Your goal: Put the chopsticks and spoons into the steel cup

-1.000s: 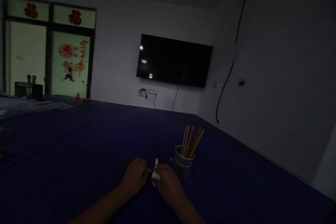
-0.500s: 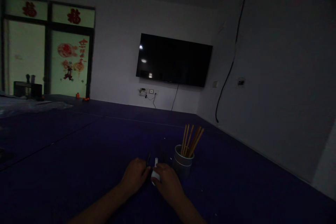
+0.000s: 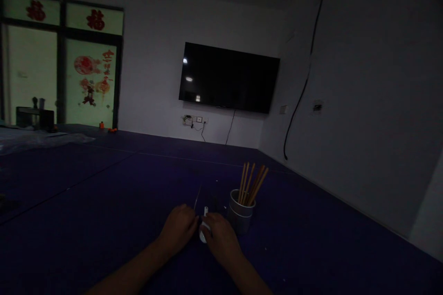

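Note:
The room is dim. My two hands rest close together on a dark blue floor mat [image 3: 104,221]. My right hand [image 3: 221,239] has its fingers curled over a small white object [image 3: 204,230] with a short white stem sticking up. My left hand [image 3: 180,228] is closed beside it, pinching a thin dark stick-like thing [image 3: 197,200] that slants upward; I cannot make out what it is. Just right of my hands stands a grey cup [image 3: 240,216] holding several wooden chopsticks [image 3: 252,184].
A black wall-mounted TV [image 3: 228,78] hangs ahead, with sockets and cables [image 3: 195,120] below it. A glass door with red paper decorations [image 3: 90,78] is at the left. A white wall [image 3: 363,124] borders the mat on the right. Plastic sheeting [image 3: 34,138] lies far left.
The hands have stayed in nearly the same place. The thin dark thing at my left hand now tilts up higher. The camera has tipped slightly.

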Available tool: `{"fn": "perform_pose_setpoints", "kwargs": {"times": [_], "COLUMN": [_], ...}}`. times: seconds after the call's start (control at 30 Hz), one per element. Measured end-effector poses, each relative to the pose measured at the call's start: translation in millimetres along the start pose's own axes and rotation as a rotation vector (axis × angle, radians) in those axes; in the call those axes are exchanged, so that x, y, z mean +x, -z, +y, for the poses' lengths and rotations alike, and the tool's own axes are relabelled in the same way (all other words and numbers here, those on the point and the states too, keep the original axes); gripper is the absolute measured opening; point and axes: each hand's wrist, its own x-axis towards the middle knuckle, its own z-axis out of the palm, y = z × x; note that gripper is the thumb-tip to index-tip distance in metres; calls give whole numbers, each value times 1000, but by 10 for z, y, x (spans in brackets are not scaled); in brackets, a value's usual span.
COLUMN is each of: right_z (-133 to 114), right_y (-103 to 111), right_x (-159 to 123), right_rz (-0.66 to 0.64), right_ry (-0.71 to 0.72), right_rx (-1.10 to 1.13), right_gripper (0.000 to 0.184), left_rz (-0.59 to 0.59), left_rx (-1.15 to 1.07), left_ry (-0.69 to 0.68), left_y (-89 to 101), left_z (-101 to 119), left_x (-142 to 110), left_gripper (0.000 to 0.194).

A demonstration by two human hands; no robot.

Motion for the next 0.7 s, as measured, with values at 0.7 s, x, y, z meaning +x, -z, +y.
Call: {"fn": "perform_pose_setpoints", "kwargs": {"times": [0.7], "right_z": [-76], "right_y": [149], "right_x": [83], "right_rz": [513], "right_ry": [-258], "right_rx": [742], "right_gripper": [40], "left_rz": [96], "left_rx": [76], "left_ry": [-458], "left_y": [27], "left_z": [93], "left_x": [-20], "left_gripper": [29]}}
